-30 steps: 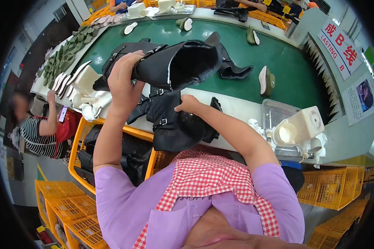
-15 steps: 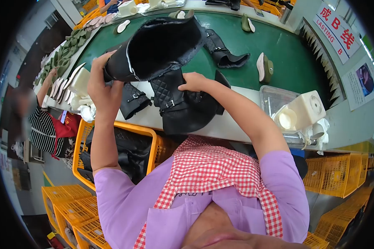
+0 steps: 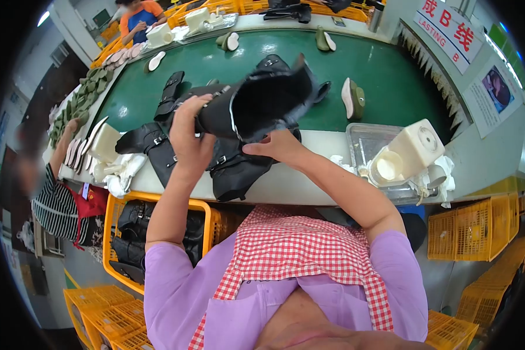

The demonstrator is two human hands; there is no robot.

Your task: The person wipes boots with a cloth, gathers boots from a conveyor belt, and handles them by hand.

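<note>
My left hand [image 3: 189, 134] is wrapped round the shaft of a black boot [image 3: 216, 116], raised above the bench with its wide opening tilted towards the right. At the lower rim of that opening, my right hand [image 3: 280, 144] is closed with the thumb against the edge; its other fingers are partly hidden. Under both hands lies another black boot [image 3: 239, 175] with a buckled strap, on the white bench edge. To its left rests a further black buckled boot [image 3: 151, 143], and one more black boot [image 3: 170, 93] lies on the green belt.
Olive shoes with pale soles, one an olive shoe [image 3: 357, 102], stand on the green belt [image 3: 402, 76]. A clear tray [image 3: 361, 134] with a cream container [image 3: 417, 143] is at right. A yellow crate [image 3: 210, 233] of black boots stands below. Co-workers are at left and far left.
The held boot has moved right and lower. My right hand has gone from the quilted boot below to the held boot's rim. The view has shifted; more boots show at left.
</note>
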